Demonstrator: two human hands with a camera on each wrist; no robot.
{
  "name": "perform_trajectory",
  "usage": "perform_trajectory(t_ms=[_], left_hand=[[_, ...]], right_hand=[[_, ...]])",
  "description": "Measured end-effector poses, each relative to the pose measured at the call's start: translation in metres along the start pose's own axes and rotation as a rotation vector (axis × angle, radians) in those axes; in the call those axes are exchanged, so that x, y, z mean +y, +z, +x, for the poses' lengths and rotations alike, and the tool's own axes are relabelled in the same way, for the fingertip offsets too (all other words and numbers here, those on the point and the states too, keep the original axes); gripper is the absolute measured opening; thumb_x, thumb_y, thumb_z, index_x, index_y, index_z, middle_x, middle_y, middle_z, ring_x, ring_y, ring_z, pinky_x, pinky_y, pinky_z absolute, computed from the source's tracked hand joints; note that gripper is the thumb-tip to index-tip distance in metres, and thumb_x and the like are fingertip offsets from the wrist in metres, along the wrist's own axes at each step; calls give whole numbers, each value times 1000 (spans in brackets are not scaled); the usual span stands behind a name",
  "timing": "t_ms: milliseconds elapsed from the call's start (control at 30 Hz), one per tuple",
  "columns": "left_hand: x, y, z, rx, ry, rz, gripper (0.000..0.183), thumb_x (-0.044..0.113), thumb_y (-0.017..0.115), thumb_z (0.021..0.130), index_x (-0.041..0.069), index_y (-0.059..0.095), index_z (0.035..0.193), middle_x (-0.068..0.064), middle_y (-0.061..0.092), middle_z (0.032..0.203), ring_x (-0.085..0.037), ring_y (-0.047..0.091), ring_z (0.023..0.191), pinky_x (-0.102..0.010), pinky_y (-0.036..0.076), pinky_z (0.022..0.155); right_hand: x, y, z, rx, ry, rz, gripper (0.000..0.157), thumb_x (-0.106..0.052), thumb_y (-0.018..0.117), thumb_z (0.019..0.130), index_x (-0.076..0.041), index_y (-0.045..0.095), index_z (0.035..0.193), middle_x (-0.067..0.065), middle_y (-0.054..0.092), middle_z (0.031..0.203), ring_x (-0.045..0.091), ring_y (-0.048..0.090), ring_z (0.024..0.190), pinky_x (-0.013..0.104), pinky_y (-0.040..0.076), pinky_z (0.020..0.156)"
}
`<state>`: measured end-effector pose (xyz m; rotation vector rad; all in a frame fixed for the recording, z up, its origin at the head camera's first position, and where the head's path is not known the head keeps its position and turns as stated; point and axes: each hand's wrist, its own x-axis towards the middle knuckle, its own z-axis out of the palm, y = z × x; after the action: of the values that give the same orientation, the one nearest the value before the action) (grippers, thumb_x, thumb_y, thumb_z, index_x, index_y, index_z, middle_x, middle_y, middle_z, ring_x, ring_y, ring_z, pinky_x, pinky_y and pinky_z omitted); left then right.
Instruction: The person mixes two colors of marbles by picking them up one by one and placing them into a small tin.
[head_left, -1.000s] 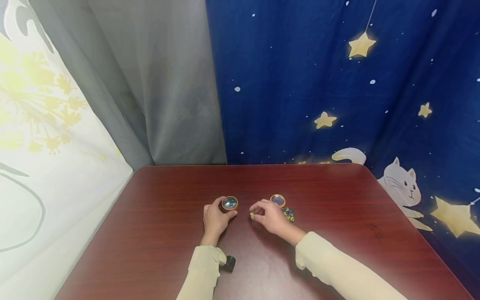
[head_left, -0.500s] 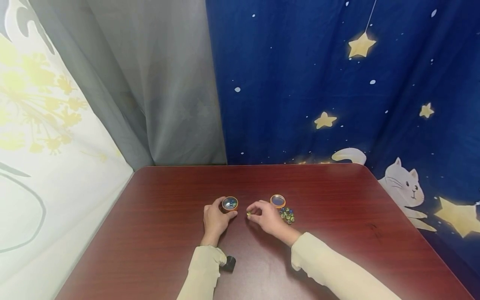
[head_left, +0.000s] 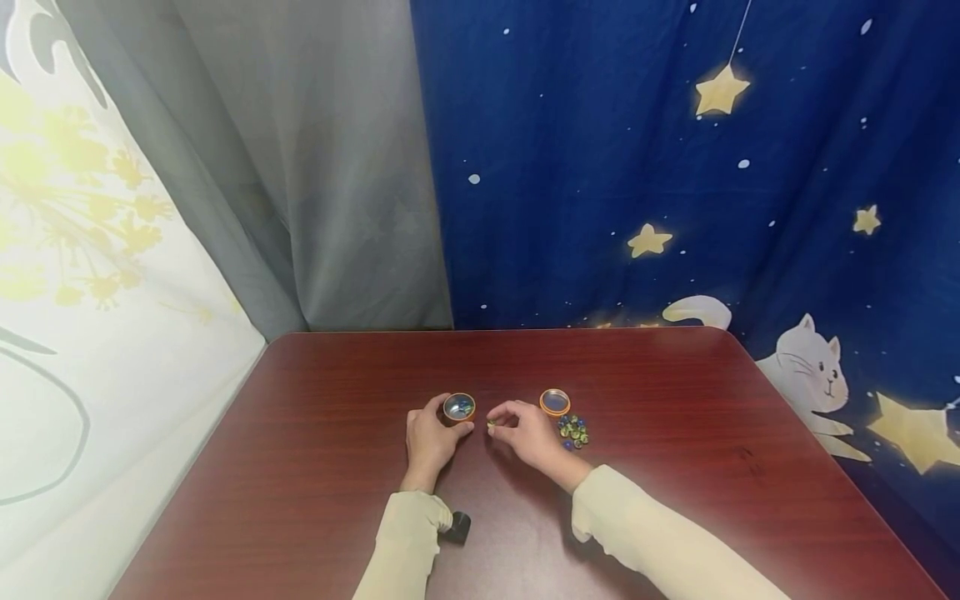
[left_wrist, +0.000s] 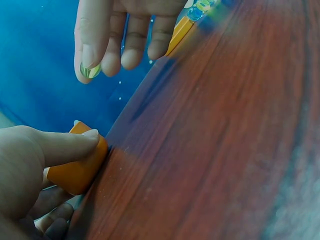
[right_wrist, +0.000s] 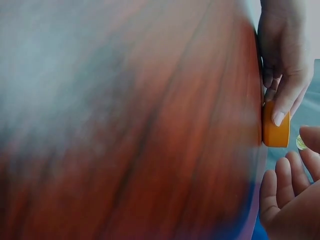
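Note:
My left hand [head_left: 431,440] grips an orange round tin [head_left: 459,407] standing on the table, thumb on the near side and fingers round the far side. Inside it lie a few blue and greenish marbles. Just to the right, my right hand [head_left: 528,435] pinches a yellow-green glass marble [left_wrist: 90,70] between thumb and index finger, its other fingers held loosely. In the right wrist view the orange wall of the tin [right_wrist: 276,129] shows under the left thumb, with the pinched marble [right_wrist: 300,142] close beside it.
Behind the right hand sits a second orange round piece [head_left: 555,402], shallow with a grey inside. Several yellow-green and blue marbles [head_left: 573,431] lie grouped in front of it. The dark red wooden table [head_left: 337,483] reaches back to grey and blue curtains.
My right hand has moved left toward the tin with the marble, uncovering more of the loose marbles. A blue marble now shows at the near edge of the group. My left hand stays put.

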<state>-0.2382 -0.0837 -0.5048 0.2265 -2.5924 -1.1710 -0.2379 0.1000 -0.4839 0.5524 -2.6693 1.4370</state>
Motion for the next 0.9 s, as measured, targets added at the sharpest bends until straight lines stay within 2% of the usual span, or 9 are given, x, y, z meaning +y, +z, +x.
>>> perform_trajectory(t_ms=[400, 900], left_hand=[[0, -1, 0, -5, -3, -9, 65, 25, 90, 67, 7, 64, 124, -12, 68, 103, -30, 49, 103, -46, 43, 85], [0, -1, 1, -1, 1, 1, 64, 26, 91, 67, 6, 65, 123, -12, 69, 103, -30, 50, 102, -46, 42, 84]], right_hand=[[-1, 9, 5, 43, 17, 37, 14, -6, 76, 82, -8, 72, 96, -1, 68, 84, 15, 65, 75, 28, 51, 64], [-5, 22, 16, 87, 49, 38, 13, -8, 79, 80, -11, 73, 91, -4, 68, 78, 10, 62, 70, 26, 50, 62]])
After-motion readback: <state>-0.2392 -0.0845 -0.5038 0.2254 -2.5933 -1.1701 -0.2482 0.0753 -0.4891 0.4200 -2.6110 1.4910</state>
